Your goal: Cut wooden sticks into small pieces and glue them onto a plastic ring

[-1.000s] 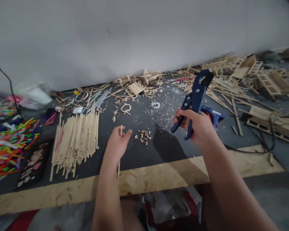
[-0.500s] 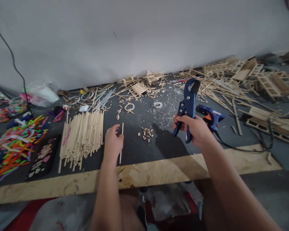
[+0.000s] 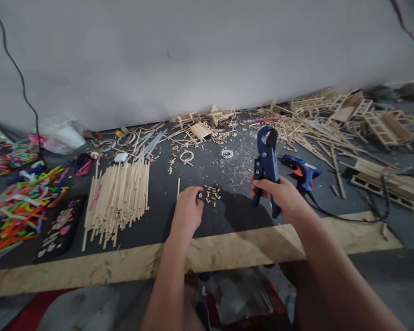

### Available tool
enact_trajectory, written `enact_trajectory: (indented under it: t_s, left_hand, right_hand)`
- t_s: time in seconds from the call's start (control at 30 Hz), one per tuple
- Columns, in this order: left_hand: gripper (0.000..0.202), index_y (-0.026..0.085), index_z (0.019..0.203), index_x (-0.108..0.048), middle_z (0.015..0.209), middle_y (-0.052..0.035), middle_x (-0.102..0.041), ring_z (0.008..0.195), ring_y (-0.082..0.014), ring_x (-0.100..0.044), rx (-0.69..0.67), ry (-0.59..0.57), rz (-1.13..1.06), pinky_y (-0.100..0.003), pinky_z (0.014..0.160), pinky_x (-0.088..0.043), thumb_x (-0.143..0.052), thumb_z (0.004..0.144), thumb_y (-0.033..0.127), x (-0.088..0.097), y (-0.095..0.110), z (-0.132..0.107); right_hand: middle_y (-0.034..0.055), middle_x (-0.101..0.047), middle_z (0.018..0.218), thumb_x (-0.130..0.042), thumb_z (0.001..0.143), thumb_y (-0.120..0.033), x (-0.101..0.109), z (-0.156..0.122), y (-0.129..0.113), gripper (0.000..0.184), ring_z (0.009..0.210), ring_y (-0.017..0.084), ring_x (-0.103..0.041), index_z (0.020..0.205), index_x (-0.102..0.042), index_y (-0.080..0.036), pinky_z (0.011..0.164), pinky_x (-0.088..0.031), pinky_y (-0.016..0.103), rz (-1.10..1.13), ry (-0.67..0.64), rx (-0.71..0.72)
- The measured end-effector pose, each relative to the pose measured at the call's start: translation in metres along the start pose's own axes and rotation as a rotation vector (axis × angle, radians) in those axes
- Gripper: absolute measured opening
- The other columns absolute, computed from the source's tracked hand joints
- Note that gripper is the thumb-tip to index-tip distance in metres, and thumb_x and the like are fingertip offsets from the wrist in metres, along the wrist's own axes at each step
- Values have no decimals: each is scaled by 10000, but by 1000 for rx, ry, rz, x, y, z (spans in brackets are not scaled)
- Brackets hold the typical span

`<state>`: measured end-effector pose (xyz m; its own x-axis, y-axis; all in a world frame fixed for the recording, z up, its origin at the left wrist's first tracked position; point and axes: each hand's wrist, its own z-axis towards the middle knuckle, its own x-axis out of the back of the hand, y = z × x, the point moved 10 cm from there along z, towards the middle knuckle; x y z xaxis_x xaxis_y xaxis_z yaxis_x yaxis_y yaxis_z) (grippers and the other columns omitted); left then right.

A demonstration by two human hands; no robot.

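My right hand (image 3: 279,195) grips the handles of a dark blue pipe cutter (image 3: 269,158), held upright above the table with its head upward. My left hand (image 3: 188,209) is at the left edge of a small cluster of short cut wooden pieces (image 3: 213,194). Its fingers are curved, with thumb and index finger apart, and the fingertips are by the nearest piece; whether they touch it I cannot tell. One thin wooden stick (image 3: 178,187) lies partly hidden behind this hand. Further left lies a big bundle of wooden sticks (image 3: 120,197).
A blue glue gun (image 3: 303,171) with its cord lies right of the cutter. Wooden models (image 3: 389,126) and loose sticks fill the back right. A white ring (image 3: 227,153) and a wooden ring (image 3: 186,156) lie mid-table. Colourful strips (image 3: 17,211) and a dark phone (image 3: 60,225) are left.
My left hand has moved right, from beside the single stick to the short pieces. The stick stays on the table. My right hand still holds the cutter, which is slightly lower.
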<state>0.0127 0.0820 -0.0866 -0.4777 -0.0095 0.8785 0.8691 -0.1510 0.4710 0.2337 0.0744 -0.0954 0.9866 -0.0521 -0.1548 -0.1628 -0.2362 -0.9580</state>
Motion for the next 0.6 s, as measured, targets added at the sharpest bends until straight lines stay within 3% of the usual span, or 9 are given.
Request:
enact_trajectory:
  t_s: [0.17, 0.33, 0.47, 0.6]
  left_hand:
    - [302, 193, 1008, -615, 986, -58, -662, 879, -193, -598, 59, -39, -101, -315, 806, -451, -433, 781, 111, -2, 1, -2]
    - [239, 152, 978, -620, 988, -109, -635, 898, -230, -586, 176, 203, 65, -337, 806, -435, -519, 770, 210, 37, -33, -8]
    - [239, 166, 968, -609, 872, -91, -659, 801, -227, -608, 373, 77, 87, -318, 700, -437, -534, 763, 264, 33, -64, -14]
    - [170, 200, 845, -628, 770, -60, -662, 774, -233, -610, 383, -20, 142, -307, 666, -409, -505, 733, 231, 26, -59, -19]
  right_hand:
    - [6, -587, 674, -604, 697, -256, 1, 0, 4, 143, 639, 147, -556, 816, -599, -177, 636, -439, 275, -75, 4, -19]
    - [0, -580, 653, -599, 684, -285, 3, 0, 6, 165, 635, 151, -556, 814, -596, -184, 616, -434, 271, -135, 26, -20]
    - [-1, -576, 663, -578, 703, -311, 4, 0, 8, 173, 654, 154, -557, 830, -585, -195, 610, -425, 264, -224, 31, -25]
    - [-5, -587, 673, -544, 730, -352, 6, -7, 6, 185, 668, 155, -553, 834, -578, -202, 605, -399, 261, -415, 40, -28]
